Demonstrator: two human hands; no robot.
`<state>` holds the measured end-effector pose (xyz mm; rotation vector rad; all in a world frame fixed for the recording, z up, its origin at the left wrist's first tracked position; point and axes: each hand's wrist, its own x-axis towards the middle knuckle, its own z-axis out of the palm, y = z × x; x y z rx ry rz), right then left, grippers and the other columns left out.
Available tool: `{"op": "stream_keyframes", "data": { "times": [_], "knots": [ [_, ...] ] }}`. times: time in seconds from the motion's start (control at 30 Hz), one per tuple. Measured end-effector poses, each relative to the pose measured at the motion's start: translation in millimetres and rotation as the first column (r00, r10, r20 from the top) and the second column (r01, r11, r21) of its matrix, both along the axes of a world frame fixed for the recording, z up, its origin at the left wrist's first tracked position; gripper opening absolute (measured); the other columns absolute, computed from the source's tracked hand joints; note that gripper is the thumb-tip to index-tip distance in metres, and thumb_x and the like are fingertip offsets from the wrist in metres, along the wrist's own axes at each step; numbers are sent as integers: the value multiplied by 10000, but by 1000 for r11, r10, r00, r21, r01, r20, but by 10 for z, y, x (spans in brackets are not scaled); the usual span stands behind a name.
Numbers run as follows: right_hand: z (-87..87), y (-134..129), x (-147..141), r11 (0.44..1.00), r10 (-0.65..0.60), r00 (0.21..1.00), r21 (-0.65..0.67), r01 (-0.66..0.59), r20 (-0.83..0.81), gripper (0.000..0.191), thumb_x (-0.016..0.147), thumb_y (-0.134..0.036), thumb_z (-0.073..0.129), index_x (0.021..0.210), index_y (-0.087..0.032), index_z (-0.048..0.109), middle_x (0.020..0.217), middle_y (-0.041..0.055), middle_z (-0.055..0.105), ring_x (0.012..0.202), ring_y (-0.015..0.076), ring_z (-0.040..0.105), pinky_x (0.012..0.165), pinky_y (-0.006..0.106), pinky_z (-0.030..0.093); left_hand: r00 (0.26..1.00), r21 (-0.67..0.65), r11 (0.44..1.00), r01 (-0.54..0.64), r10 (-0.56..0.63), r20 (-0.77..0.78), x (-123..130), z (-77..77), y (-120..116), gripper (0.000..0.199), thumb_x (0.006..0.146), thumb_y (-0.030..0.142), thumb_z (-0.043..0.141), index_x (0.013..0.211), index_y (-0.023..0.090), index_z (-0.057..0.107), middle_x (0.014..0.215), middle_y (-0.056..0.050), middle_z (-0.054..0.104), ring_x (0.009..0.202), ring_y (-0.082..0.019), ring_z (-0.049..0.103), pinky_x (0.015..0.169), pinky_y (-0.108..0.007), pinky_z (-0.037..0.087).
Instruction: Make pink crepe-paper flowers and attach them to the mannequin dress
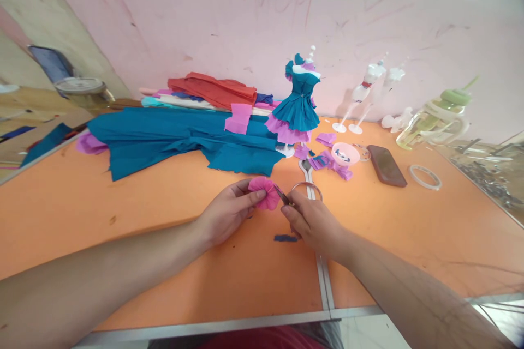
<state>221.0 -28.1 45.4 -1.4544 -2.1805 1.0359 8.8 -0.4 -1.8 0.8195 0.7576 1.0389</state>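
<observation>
Two bare forearms (106,275) come in from the lower corners of the frame, nearer than anything else. At the centre, the left hand (227,210) has its thumb and fingers pinched together on one pink rosette (270,200), which sits at its fingertips, the thumb lying across its face. The right hand (313,223), a little lower and to the right, is clamped around one dark pointed tool (281,194), its tip at the rosette's right edge; I can't tell whether they touch.

I count one dark blue strip (285,238) below the hands, one teal sheet (164,136) left of centre, and one dressed doll form (301,95) at upper centre. Toward the upper right stand two white figures (373,73). Right of centre are one small pink bowl (343,162), one phone (387,166) and one green-lidded bottle (434,120). The pink scraps (326,139) by the bowl overlap too much to count.
</observation>
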Motion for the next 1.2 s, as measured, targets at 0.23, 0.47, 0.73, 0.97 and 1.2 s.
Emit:
{"op": "stream_keyframes", "data": {
  "times": [0.23, 0.47, 0.73, 0.97, 1.2],
  "knots": [
    [63, -7, -19, 1000, -6, 1000, -11, 6, -7, 251, 1005, -434, 392, 839, -247, 401, 641, -11, 595, 595, 172, 566, 552, 263, 336, 1000, -28, 1000, 1, 0, 27, 12, 36, -8, 235, 784, 285, 834, 988, 178, 786, 975, -53, 772, 913, -190, 672, 845, -290, 484],
    [50, 5, -19, 999, -50, 999, -17, 50, 6, 247, 1002, -445, 384, 843, -257, 386, 607, -31, 566, 575, 174, 559, 555, 264, 346, 998, -51, 998, -27, 30, 58, 5, 0, 6, 234, 774, 265, 845, 983, 178, 783, 984, -48, 763, 903, -166, 681, 853, -270, 514],
    [62, 148, 167, 919, -277, 932, 348, 185, 235, 303, 997, -482, 433, 1092, -232, 575, 882, 61, 696, 733, 218, 626, 586, 281, 319, 998, -34, 999, -19, 20, 53, 0, -10, 27, 228, 775, 257, 841, 975, 182, 764, 951, -50, 759, 828, -150, 693, 792, -247, 537],
    [181, 237, 404, 943, -291, 884, 266, 201, 365, 421, 1023, -533, 349, 1003, -266, 673, 793, 58, 697, 701, 222, 622, 565, 279, 282, 999, -23, 1000, -18, 19, 31, -2, -22, 20, 261, 778, 261, 833, 1008, 184, 739, 988, -57, 761, 848, -169, 705, 774, -262, 543],
    [113, 224, 358, 949, -266, 897, 259, 180, 352, 360, 965, -555, 492, 1024, -266, 700, 790, 59, 673, 694, 220, 588, 582, 290, 272, 999, -3, 999, -35, 35, 2, 2, -49, 18, 294, 766, 232, 843, 1018, 204, 694, 1001, -33, 758, 900, -165, 707, 850, -290, 527]
  ]
}}
